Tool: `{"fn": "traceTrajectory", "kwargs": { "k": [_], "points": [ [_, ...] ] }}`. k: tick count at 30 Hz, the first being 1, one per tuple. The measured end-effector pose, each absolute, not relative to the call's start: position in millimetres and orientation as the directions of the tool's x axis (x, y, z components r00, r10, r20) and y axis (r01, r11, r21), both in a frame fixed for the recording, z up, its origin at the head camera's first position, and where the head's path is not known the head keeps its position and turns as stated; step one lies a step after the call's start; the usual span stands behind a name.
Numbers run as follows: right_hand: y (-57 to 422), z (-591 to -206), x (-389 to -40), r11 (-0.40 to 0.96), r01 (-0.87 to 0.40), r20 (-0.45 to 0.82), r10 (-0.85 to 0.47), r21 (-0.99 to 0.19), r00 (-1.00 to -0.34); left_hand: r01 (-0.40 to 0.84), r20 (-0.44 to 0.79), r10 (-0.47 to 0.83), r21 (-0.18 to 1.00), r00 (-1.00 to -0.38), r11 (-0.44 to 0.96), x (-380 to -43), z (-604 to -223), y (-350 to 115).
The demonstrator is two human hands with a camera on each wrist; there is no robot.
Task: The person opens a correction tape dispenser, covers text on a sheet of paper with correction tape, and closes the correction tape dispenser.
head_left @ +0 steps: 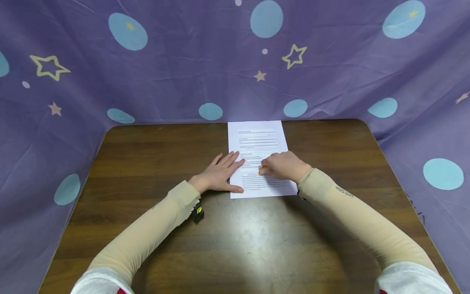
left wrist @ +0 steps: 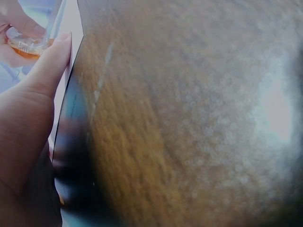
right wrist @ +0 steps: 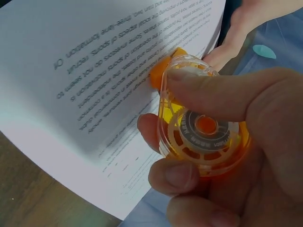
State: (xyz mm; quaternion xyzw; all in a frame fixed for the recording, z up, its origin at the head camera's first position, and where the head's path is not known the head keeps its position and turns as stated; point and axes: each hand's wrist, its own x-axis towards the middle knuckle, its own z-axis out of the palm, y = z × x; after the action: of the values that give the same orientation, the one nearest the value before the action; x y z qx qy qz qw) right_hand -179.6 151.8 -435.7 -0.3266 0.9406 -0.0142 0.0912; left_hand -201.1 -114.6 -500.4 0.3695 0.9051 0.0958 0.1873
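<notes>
A printed sheet of paper (head_left: pixel 257 193) lies on the wooden table at its far side. My right hand (head_left: pixel 284 165) pinches a correction tape dispenser (right wrist: pixel 204 153), clear with orange parts, between thumb and fingers. The dispenser's orange tip (right wrist: pixel 161 72) is right at the printed lines, around the middle of the sheet. Flat on the sheet's left edge rests my left hand (head_left: pixel 220 171), its fingers spread and straight, the thumb near the lower left corner. In the left wrist view the dispenser (left wrist: pixel 26 49) shows beyond that thumb.
The brown table (head_left: pixel 147 163) extends to both sides and toward me. Behind it and at its sides hangs a purple curtain (head_left: pixel 176 73) with stars and blue spots. A small black and yellow device (head_left: pixel 197 212) sits under my left wrist.
</notes>
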Motion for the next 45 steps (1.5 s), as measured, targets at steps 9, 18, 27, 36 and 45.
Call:
{"fn": "traceTrajectory", "kwargs": {
  "k": [9,18,27,36,45],
  "points": [
    [159.9,-433.9,-180.5,0.794,-0.597,-0.172,-0.608,-0.116,-0.775,0.64,-0.26,0.713,0.317,-0.652,0.7,-199.5,-492.9,-114.4],
    [171.4,-439.3,-184.4,0.82,-0.557,-0.223,-0.572,-0.129,-0.79,0.622,-0.248,0.709,0.349,-0.66,0.701,-200.4,-498.0,-114.8],
    [180.6,-437.7,-197.0,0.793,-0.52,-0.341,-0.608,-0.318,-0.717,0.617,-0.245,0.707,0.356,-0.663,0.702,-200.7,-501.5,-116.0],
    [186.9,-440.0,-206.0,0.789,-0.401,-0.405,-0.593,-0.465,-0.696,0.621,-0.256,0.703,0.335,-0.664,0.709,-200.3,-501.8,-115.8],
    [185.9,-440.4,-205.2,0.795,-0.404,-0.39,-0.584,-0.452,-0.712,0.63,-0.26,0.707,0.323,-0.658,0.706,-201.4,-501.0,-115.0]
  ]
}}
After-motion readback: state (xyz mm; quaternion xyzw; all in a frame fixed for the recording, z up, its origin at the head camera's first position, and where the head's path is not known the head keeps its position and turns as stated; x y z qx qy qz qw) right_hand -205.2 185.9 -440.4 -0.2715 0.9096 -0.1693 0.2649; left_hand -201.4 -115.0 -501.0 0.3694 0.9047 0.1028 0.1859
